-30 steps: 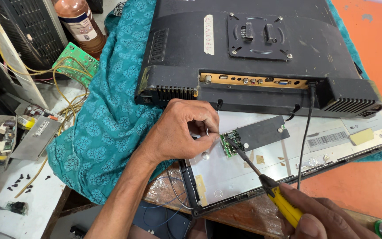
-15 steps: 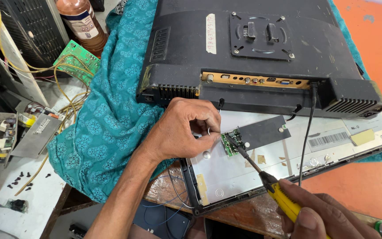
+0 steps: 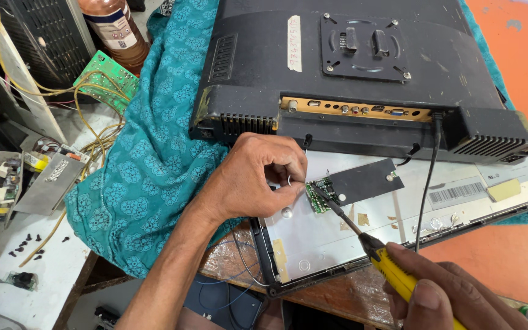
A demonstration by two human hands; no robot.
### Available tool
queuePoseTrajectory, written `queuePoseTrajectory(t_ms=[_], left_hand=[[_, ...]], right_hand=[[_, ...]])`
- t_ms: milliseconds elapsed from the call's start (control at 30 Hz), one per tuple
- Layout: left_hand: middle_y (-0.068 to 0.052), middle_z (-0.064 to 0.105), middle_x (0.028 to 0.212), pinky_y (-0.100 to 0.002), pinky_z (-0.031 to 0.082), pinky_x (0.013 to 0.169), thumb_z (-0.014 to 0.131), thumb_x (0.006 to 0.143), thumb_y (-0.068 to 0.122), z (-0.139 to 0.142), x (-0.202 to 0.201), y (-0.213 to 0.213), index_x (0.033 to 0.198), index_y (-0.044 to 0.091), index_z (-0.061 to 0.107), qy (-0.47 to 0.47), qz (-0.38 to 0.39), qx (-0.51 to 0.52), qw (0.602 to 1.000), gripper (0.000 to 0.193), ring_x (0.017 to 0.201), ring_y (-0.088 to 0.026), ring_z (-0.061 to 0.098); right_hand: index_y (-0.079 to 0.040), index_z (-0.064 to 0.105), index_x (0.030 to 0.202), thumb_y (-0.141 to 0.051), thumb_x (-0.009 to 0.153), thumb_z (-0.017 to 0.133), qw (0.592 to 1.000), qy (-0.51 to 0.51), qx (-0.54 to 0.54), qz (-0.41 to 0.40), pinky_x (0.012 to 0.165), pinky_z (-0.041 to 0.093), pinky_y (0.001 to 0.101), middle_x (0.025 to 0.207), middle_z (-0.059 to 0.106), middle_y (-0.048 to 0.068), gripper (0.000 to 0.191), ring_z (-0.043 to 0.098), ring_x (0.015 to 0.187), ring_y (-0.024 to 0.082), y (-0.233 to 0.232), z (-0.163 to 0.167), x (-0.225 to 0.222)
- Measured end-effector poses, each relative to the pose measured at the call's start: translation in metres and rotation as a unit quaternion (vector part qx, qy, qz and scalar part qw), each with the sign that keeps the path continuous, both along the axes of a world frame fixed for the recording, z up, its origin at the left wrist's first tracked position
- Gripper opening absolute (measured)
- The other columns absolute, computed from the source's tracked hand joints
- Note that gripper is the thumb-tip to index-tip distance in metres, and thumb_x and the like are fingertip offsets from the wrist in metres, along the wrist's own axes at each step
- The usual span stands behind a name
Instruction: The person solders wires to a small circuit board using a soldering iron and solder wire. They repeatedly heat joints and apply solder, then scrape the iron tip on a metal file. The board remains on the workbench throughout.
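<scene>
The small green circuit board (image 3: 320,194) sits at the left end of a black strip (image 3: 365,181) on the pale metal back panel (image 3: 337,238) of an opened monitor, just below the lifted black rear cover (image 3: 349,73). It looks light, thin and stiff, and probably fragile at its solder joints and tiny parts, so it is best held by its bare edges, not its face. The left hand (image 3: 249,177) rests on the panel right beside the board's left edge, its thumb and fingers pinched together on what seems a small silver screw or fitting. The right hand (image 3: 453,293), low at the right, is closed around the yellow handle of a screwdriver (image 3: 362,238) whose dark tip touches the board. A teal patterned cloth (image 3: 135,171) lies under the monitor on the bench (image 3: 508,256), with a larger green circuit board (image 3: 102,73) and yellow wires (image 3: 93,122) well off to the left.
</scene>
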State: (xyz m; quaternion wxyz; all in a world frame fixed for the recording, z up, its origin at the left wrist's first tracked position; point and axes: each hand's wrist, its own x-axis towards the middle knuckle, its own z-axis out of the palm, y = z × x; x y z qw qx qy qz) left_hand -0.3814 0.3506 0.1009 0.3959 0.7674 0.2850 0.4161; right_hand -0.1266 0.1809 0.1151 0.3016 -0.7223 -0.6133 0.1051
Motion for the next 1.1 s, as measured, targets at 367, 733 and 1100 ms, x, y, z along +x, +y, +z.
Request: queuePoseTrajectory(t_ms=[367,733,1100], left_hand=[[-0.002,0.072,0.083,-0.022,0.054,0.054,0.074,0.074,-0.004,-0.001,0.0,0.0,0.075,0.003,0.068,-0.008,0.001,0.026,1.0,0.01,0.066,-0.007,0.067],[-0.001,0.071,0.08,-0.022,0.054,0.054,0.072,0.073,-0.005,0.0,0.0,-0.001,0.074,0.003,0.066,-0.011,-0.002,0.017,1.0,0.009,0.065,-0.007,0.066],[-0.001,0.069,0.08,-0.022,0.053,0.053,0.071,0.072,-0.006,0.0,0.0,0.0,0.073,0.002,0.064,-0.014,-0.003,0.033,0.999,0.01,0.065,-0.006,0.065]], right_hand=[[0.002,0.075,0.119,-0.029,0.108,0.053,0.999,0.015,0.019,0.026,0.066,0.06,0.0307,0.078,0.069,0.011,0.039,0.07,0.068,0.017,0.004,0.001,0.003],[0.0,0.076,0.117,-0.028,0.107,0.055,1.0,0.005,0.022,0.016,0.068,0.06,0.0307,0.08,0.07,0.012,0.036,0.07,0.069,0.017,0.004,-0.003,0.007],[-0.001,0.065,0.145,-0.042,0.107,0.047,0.976,0.098,-0.114,0.154,0.078,0.065,0.0381,0.1,0.074,0.014,0.059,0.074,0.083,0.021,0.006,-0.036,0.089]])
